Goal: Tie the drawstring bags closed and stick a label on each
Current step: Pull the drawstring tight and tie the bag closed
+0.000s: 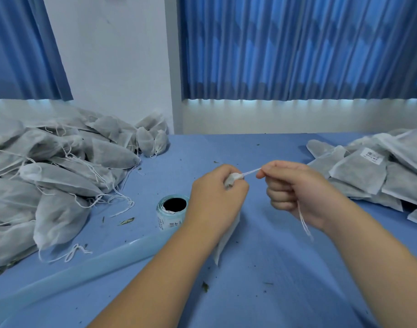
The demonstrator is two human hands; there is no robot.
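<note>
My left hand (214, 197) grips the gathered neck of a white drawstring bag (226, 237), whose body hangs down behind my wrist. My right hand (295, 190) pinches the bag's white drawstring (251, 172) and holds it taut to the right; the loose cord end dangles below that fist. A roll of labels (172, 213) lies on the blue table (262, 268) just left of my left hand. A heap of filled bags with loose cords (53, 185) lies at the left. At the right is a pile of flat bags (373, 176), one showing a white label (372, 156).
A pale translucent strip (84, 268) runs diagonally across the table's near left. Small green leaf scraps are scattered over the tabletop. Blue curtains (297, 48) and a white wall stand behind the table.
</note>
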